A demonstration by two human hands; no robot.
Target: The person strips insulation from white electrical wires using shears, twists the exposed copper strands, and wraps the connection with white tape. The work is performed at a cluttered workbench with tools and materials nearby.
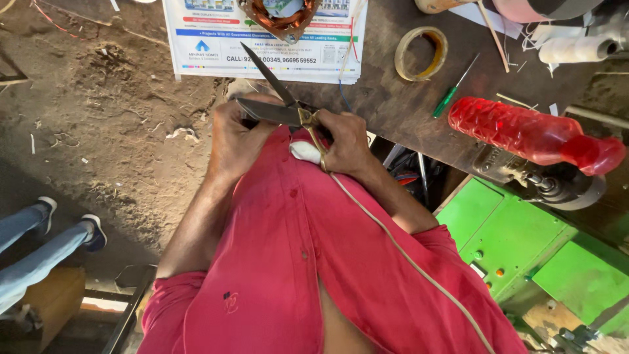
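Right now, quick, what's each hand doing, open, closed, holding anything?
Left hand: closed around the handle end of the open scissors.
Right hand: closed, holding the pale cord at the scissors' pivot.

Scissors point(275, 98): dark steel blades, brass-coloured pivot, blades parted in a V, tips pointing away from the body, held at chest level | Cord point(393, 242): pale, thin, runs from the pivot diagonally down across the red shirt | Wad point(305, 151): white, tucked beneath the handles
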